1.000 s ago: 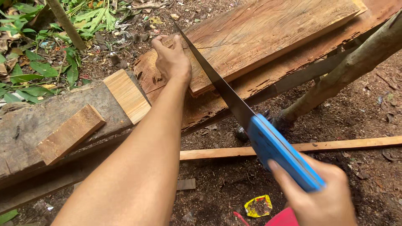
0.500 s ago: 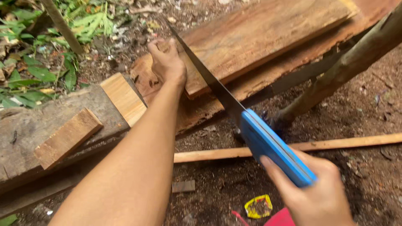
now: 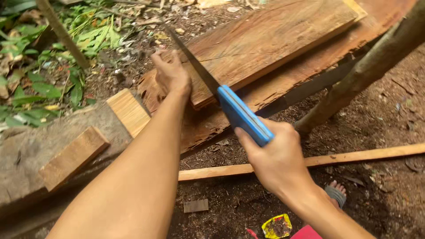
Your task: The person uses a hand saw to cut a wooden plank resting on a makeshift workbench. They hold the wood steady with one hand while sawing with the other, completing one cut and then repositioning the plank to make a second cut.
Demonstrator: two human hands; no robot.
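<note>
My right hand [image 3: 279,161] grips the blue handle of a hand saw [image 3: 241,115]. Its dark blade [image 3: 195,62] runs up and left across the near end of a reddish-brown wooden plank [image 3: 265,40]. My left hand [image 3: 170,77] lies flat on that plank's end, just left of the blade. The plank rests on a wider rough slab [image 3: 208,119] beneath it.
Two pale cut wood blocks [image 3: 128,110] [image 3: 73,157] sit on a grey beam at left. A thin wooden strip [image 3: 318,159] lies on the dirt. A slanted log [image 3: 367,66] crosses at right. My sandalled foot [image 3: 336,192] and a yellow wrapper [image 3: 276,225] are below.
The saw has been pushed forward and up along the plank; my right hand has moved closer to the wood. My left hand stays pressed on the plank's end.
</note>
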